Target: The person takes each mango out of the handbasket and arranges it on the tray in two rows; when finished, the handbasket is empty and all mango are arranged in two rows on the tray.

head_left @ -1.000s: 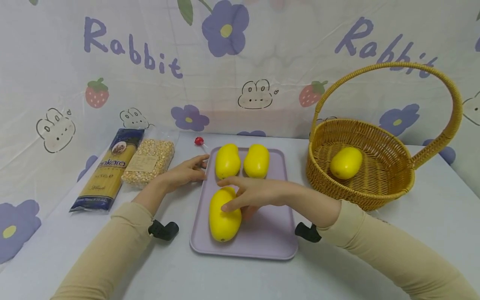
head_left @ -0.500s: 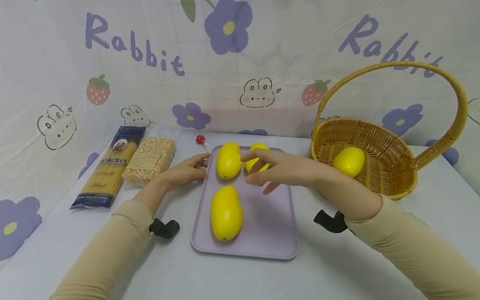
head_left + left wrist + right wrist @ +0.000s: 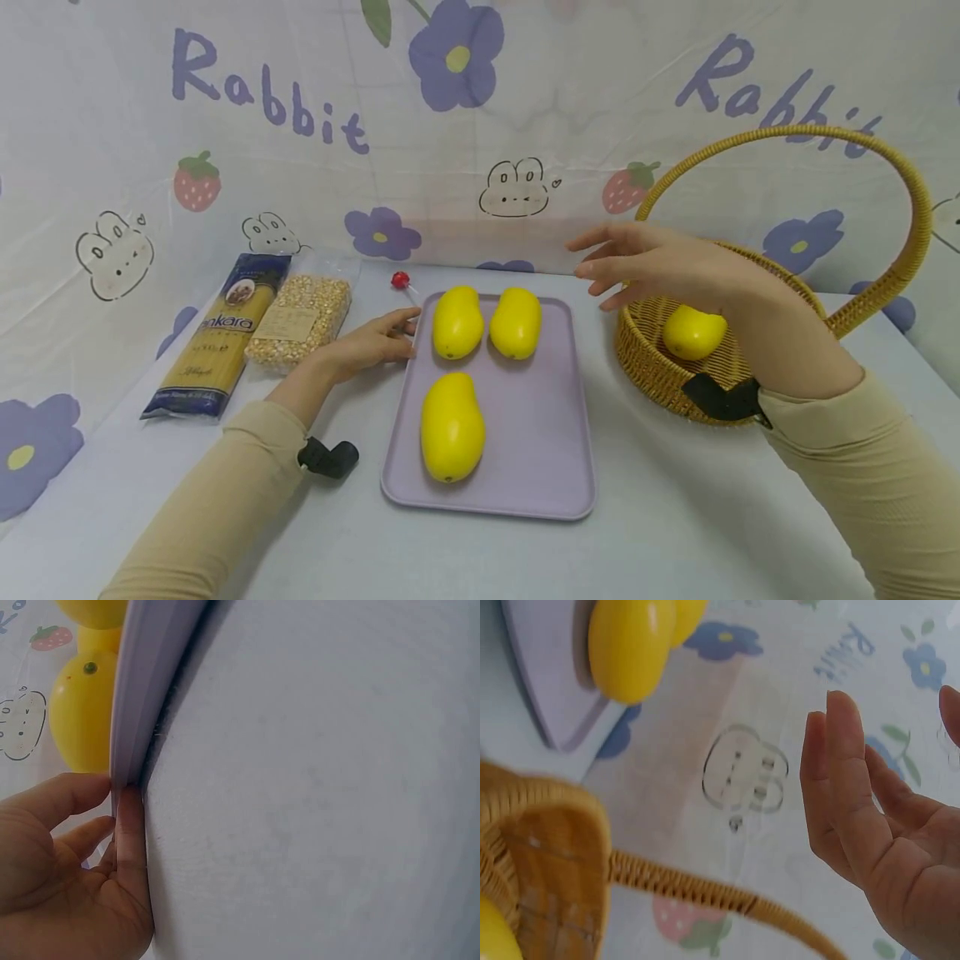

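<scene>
Three yellow mangoes lie on the lilac tray: a back-left mango, a back-right mango and a front-left mango. My left hand is at the tray's left edge, its fingertips touching the outer side; in the left wrist view a straight finger lies along the tray wall. Raised over the left side of the wicker basket, my right hand has loosely extended fingers and holds nothing. Inside the basket, a single mango is partly covered by the right hand and wrist.
The basket's tall handle arches up near the right arm. Left of the tray lie a pack of spaghetti and a bag of corn kernels. A red lollipop lies behind the left hand. A printed cloth hangs behind the table.
My right hand has let go of the front-left mango, risen and moved right, across the tray to above the basket. The left hand has stayed at the tray's edge.
</scene>
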{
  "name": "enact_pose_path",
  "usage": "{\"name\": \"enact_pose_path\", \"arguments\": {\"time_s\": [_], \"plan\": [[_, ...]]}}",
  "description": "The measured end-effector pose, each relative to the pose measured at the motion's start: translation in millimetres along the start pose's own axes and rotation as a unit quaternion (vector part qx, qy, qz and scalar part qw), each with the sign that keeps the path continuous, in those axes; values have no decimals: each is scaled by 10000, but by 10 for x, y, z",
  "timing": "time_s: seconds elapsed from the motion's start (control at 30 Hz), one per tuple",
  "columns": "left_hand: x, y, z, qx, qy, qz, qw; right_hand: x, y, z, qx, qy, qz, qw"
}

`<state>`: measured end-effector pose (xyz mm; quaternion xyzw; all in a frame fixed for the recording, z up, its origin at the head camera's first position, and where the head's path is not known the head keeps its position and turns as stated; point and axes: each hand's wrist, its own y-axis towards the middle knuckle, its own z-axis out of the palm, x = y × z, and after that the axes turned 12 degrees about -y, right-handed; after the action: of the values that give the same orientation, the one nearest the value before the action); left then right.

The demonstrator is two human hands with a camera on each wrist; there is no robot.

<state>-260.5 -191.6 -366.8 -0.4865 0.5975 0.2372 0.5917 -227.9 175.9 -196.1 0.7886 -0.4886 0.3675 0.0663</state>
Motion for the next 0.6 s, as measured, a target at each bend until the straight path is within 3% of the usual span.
{"name": "enact_pose_path", "arguments": {"time_s": [0.4, 0.6], "plan": [[-30, -28, 8, -45, -58, -48, 10000, -643, -25, -532, -425, 328, 231, 9983], [-27, -32, 6, -15, -84, -58, 9999, -1038, 34, -726, -407, 671, 483, 9957]]}}
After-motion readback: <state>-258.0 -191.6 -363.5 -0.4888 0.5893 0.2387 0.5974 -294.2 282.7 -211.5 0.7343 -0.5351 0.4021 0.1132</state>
